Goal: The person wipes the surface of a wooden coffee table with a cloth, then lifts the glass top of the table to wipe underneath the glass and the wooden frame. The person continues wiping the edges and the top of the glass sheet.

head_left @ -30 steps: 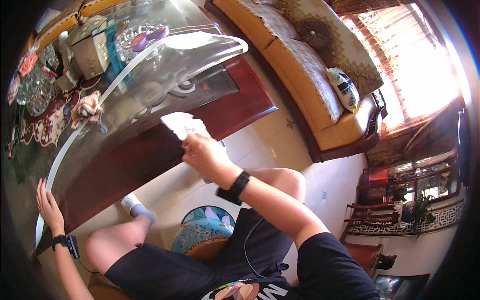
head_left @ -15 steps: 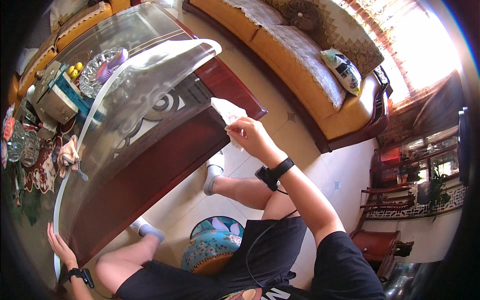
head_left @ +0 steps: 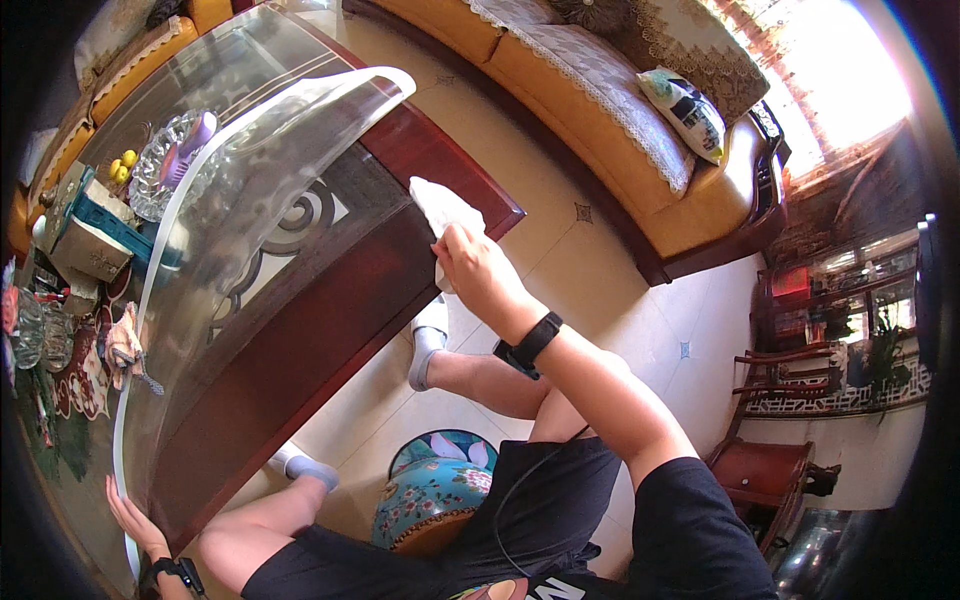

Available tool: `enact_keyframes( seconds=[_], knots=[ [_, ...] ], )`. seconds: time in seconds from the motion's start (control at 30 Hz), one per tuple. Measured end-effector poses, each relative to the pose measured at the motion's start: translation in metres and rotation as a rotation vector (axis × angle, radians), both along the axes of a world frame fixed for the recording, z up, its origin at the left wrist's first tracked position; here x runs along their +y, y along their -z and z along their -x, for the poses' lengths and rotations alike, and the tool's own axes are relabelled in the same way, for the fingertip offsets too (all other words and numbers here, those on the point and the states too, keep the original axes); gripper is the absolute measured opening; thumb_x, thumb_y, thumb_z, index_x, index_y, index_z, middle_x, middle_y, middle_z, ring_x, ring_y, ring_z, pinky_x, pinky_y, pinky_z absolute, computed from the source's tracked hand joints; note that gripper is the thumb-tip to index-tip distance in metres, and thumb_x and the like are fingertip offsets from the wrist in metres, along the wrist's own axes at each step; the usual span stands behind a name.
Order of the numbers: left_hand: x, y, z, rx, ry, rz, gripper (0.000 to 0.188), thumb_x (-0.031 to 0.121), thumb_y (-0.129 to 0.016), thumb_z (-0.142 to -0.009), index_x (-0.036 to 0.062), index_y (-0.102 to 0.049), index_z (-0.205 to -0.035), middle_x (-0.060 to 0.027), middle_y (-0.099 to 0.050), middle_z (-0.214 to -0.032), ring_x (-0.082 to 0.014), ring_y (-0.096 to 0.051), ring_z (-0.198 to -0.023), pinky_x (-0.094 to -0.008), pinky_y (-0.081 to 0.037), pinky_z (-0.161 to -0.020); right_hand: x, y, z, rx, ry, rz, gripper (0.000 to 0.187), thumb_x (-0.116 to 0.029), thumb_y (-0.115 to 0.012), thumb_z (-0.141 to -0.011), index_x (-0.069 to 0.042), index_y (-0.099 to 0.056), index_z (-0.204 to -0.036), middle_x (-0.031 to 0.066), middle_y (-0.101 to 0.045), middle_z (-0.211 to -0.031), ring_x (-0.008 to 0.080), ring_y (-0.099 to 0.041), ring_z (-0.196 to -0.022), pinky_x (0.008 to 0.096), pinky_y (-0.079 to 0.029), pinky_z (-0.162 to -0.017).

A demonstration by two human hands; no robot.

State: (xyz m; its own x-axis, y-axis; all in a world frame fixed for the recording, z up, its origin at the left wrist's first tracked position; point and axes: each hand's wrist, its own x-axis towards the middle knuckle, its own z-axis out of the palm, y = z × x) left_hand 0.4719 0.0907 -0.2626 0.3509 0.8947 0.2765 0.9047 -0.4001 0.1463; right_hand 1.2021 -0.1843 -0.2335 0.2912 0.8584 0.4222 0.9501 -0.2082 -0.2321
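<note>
A dark red wooden coffee table (head_left: 300, 365) stands in front of me, with a clear plastic table cover (head_left: 255, 170) peeled up and curled back over it. My right hand (head_left: 478, 268) pinches a crumpled white cloth (head_left: 445, 210) and presses it at the table's edge near the right corner. Part of the cloth hangs below the fingers. At the lower left, my left hand (head_left: 138, 518) lies with outstretched fingers against the lifted cover's rim, by the table's near left edge. Its thumb is not clearly visible.
Left on the table are a glass bowl (head_left: 150, 200) with a purple item, a tissue box (head_left: 95, 245), small yellow fruits (head_left: 123, 166) and a crumpled patterned cloth (head_left: 125, 350). A floral stool (head_left: 430, 500) stands under me. An orange sofa (head_left: 600, 130) lies beyond the table.
My right hand has closed more tightly round the white cloth and shifted slightly left along the table's edge. The view has moved a little; my left hand stays at the cover's rim.
</note>
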Motion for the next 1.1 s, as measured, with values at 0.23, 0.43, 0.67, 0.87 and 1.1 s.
enact_keyframes(
  seconds=[0.23, 0.43, 0.67, 0.87, 1.1],
  knots=[
    [-0.001, 0.001, -0.008, -0.039, 0.045, -0.023, 0.054, 0.035, -0.029, -0.109, -0.0022, -0.048, -0.144, -0.0188, -0.048, -0.150, -0.0365, -0.043, -0.140, -0.0457, -0.031, -0.117, 0.020, 0.005, -0.075, -0.115, 0.231, -0.017, 0.020, -0.018, -0.058, -0.100, 0.001, -0.053, -0.099, 0.0257, -0.061, -0.100, 0.0456, -0.061, -0.093, 0.0512, -0.051, -0.079],
    [-0.007, -0.006, -0.010, -0.036, 0.033, -0.029, 0.055, 0.036, -0.028, -0.110, -0.0023, -0.048, -0.144, -0.0189, -0.048, -0.151, -0.0363, -0.043, -0.140, -0.0454, -0.031, -0.117, 0.024, 0.004, -0.074, -0.115, 0.281, 0.098, 0.030, -0.015, -0.058, -0.100, 0.008, -0.055, -0.118, 0.0270, -0.061, -0.108, 0.0410, -0.064, -0.101, 0.0434, -0.055, -0.087],
    [-0.008, -0.004, -0.019, -0.038, 0.031, -0.037, 0.053, 0.036, -0.029, -0.109, 0.0021, -0.052, -0.143, -0.0154, -0.049, -0.151, -0.0360, -0.044, -0.139, -0.0456, -0.032, -0.115, -0.011, 0.011, -0.159, 0.235, 0.497, 0.069, 0.026, -0.022, -0.064, -0.095, 0.003, -0.061, -0.103, 0.0270, -0.070, -0.093, 0.0414, -0.069, -0.086, 0.0474, -0.055, -0.080],
    [-0.014, -0.010, -0.023, -0.032, 0.006, -0.051, 0.051, 0.033, -0.030, -0.109, 0.0024, -0.052, -0.142, -0.0155, -0.050, -0.150, -0.0355, -0.045, -0.138, -0.0454, -0.033, -0.115, -0.054, -0.014, -0.161, 0.367, 0.635, -0.209, 0.023, -0.023, -0.067, -0.097, -0.001, -0.065, -0.094, 0.0148, -0.068, -0.083, 0.0212, -0.064, -0.076, 0.0368, -0.052, -0.072],
    [-0.012, -0.011, -0.023, 0.005, 0.006, -0.088, 0.048, 0.030, -0.032, -0.108, 0.0033, -0.053, -0.141, -0.0153, -0.051, -0.149, -0.0355, -0.046, -0.137, -0.0458, -0.034, -0.113, 0.003, -0.032, -0.052, 0.525, 0.234, -0.061, 0.018, -0.017, -0.058, -0.100, -0.001, -0.064, -0.098, 0.0169, -0.071, -0.085, 0.0225, -0.068, -0.077, 0.0391, -0.054, -0.068]
  ],
)
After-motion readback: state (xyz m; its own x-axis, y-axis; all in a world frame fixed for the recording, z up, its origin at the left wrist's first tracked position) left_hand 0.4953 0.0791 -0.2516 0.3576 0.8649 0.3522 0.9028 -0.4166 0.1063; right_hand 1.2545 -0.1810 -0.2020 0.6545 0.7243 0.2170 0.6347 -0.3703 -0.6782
